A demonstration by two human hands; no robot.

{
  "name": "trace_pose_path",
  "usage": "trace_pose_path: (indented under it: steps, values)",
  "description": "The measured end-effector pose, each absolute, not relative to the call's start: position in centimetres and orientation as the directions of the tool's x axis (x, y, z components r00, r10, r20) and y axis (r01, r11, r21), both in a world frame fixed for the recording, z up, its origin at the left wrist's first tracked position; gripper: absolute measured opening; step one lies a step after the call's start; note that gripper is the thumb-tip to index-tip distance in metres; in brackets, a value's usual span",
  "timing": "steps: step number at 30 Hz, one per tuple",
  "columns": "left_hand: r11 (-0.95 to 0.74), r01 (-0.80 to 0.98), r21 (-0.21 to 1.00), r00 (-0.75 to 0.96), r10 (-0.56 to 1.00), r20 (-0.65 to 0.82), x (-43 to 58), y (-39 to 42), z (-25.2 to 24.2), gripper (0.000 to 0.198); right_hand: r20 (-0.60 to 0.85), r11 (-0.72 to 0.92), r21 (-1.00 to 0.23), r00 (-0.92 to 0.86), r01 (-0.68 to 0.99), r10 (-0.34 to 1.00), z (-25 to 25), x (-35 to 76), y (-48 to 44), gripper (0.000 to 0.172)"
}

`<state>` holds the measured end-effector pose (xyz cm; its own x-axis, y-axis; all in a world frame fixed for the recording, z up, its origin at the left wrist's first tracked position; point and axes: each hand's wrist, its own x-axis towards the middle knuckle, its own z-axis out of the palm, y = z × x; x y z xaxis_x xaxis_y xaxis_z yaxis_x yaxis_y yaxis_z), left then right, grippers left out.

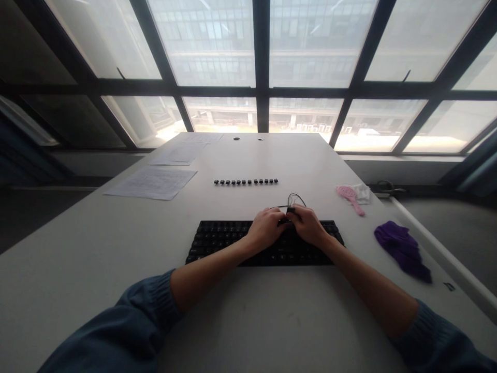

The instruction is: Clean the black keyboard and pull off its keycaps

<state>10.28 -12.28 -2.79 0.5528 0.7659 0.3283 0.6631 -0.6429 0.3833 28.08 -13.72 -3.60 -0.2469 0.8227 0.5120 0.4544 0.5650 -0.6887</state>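
A black keyboard (pixel 221 241) lies on the white table, and both my hands are over its upper right part. My right hand (pixel 308 224) is closed on a small black-handled keycap puller (pixel 290 210), its thin wires pointing away from me. Fingers bent, my left hand (pixel 267 226) meets the right one at the puller; what its fingertips pinch is hidden. Beyond the keyboard, several black keycaps (pixel 244 182) stand in a straight row. A thin black cable (pixel 295 195) curves behind my hands.
Printed paper sheets (pixel 153 182) lie at the left and far left. On the right are a pink hairbrush (pixel 349 197) on clear plastic wrapping (pixel 363 194), a purple cloth (pixel 402 248) and a small dark piece (pixel 449 286). Large windows (pixel 306 46) stand behind the table.
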Motion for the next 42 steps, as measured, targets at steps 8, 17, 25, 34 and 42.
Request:
trace_pose_path:
  steps: [8,17,25,34,42]
  values:
    - [-0.641,0.681,0.354,0.568,0.767,0.297,10.7,-11.8,-2.7,0.010,0.530,0.579,-0.679,-0.244,0.452,0.812,-3.8,28.2,-13.6,0.024]
    - [-0.669,0.671,0.321,0.584,0.743,0.328,10.6,-12.6,-2.6,0.012,0.549,0.593,-0.678,-0.237,0.434,0.801,-3.6,28.0,-13.8,0.024]
    - [-0.641,0.638,0.427,0.519,0.768,0.376,10.9,-13.2,-2.3,0.016,0.568,0.540,-0.709,-0.088,0.453,0.818,-3.5,28.1,-13.6,0.024]
    - [-0.657,0.551,0.514,0.523,0.752,0.401,10.9,-13.1,-2.4,0.015,0.565,0.548,-0.720,-0.098,0.427,0.819,-3.4,28.0,-13.7,0.026]
    - [-0.664,0.496,0.559,0.526,0.742,0.415,10.9,-12.9,-2.7,0.020,0.526,0.459,-0.761,0.022,0.458,0.850,-3.9,28.2,-13.4,0.024]
